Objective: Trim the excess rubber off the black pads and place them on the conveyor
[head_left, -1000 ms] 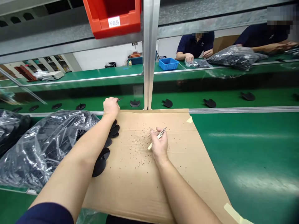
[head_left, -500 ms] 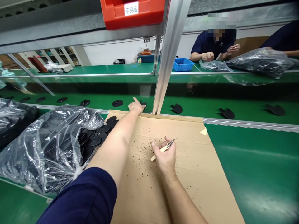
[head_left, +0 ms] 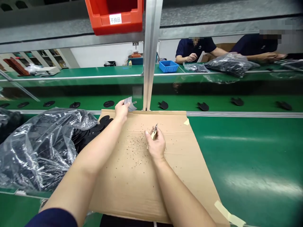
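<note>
My left hand (head_left: 121,110) is closed on a dark, flat plastic part (head_left: 130,104) with a small tab sticking out, held up over the far edge of the cardboard sheet (head_left: 132,195). My right hand (head_left: 157,145) is wrapped round a small pair of nippers (head_left: 154,130) with pale cream handles, its metal tip pointing away from me. Small dark trimmings (head_left: 136,148) lie scattered on the cardboard to the left of that hand. Beside my left forearm, round black parts (head_left: 87,135) spill from a clear plastic bag (head_left: 40,148).
Beyond the cardboard, several black parts (head_left: 163,105) lie spaced along a green belt (head_left: 180,100). A metal post (head_left: 151,56) rises at the far edge. Above hangs a red bin (head_left: 115,19). Across the bench sit a blue tray (head_left: 168,66) and two people (head_left: 203,47).
My left hand has lifted the dark part off the belt and drawn it back toward me. My right hand stays over the cardboard, the nippers now tipped more upright. The view has shifted right.
</note>
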The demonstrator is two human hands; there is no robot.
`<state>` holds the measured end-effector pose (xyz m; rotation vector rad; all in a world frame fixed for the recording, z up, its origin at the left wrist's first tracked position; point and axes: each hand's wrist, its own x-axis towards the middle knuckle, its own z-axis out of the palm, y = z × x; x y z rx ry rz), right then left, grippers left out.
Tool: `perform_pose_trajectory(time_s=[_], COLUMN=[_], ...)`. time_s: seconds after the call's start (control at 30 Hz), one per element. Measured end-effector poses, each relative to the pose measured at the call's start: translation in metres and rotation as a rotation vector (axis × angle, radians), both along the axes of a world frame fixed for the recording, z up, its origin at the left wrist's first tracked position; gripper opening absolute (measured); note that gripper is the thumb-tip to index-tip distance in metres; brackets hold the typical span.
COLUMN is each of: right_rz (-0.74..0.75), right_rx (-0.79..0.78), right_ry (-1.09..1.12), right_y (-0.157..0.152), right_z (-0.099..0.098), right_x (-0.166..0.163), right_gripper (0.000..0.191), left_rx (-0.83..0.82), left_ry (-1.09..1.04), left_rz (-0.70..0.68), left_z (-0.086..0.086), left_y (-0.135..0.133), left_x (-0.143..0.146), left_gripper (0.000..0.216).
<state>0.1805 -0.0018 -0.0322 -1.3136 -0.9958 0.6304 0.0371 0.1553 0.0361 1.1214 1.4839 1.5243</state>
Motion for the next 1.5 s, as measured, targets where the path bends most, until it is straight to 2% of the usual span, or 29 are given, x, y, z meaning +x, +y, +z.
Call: perform_pose_trajectory(time_s=[0.13, 0.23, 0.33, 0.47, 0.6, 0.97, 1.17, 1.5], right_rz=[0.123, 0.219, 0.274, 0.309, 0.324, 0.261, 0.233, 0.222], right_rx=[0.108, 0.172, 0.188, 0.224, 0.270, 0.331, 0.293, 0.260], right_ry=[-0.166, -0.373, -0.563, -0.792, -0.902, -1.012, -1.049, -1.057], right_y=[-0.008, -0.016, -0.021, -0.022, -0.021, -0.020, -0.022, -0.023], right_z=[0.010, 0.017, 0.020, 0.019, 0.019, 0.019, 0.018, 0.020], right_x=[-0.001, -0.006, -0.009, -0.010, -0.010, -0.014, -0.014, -0.014], right_gripper=[0.048, 0.042, 0.040, 0.039, 0.038, 0.035, 0.035, 0.036], left_rx=[0.051, 0.005, -0.074, -0.148, -0.199, -0.224, -0.254, -0.244], left_ry=[-0.415, -0.548, -0.591, -0.689, -0.779, -0.887, -0.923, -0.899], left_rz=[-0.243, -0.233, -0.192, -0.245, -0.237, -0.304, -0.293, -0.294], left_z=[-0.005, -0.019, -0.028, -0.027, -0.025, -0.029, -0.026, -0.025], left_y=[-0.083, -0.130, -0.151, -0.151, -0.148, -0.151, -0.151, -0.153], left_x=[-0.025, -0.036, -0.038, -0.037, -0.040, -0.041, -0.039, -0.038], left_gripper=[0.028, 0.033, 0.039, 0.035, 0.025, 0.017, 0.008, 0.010])
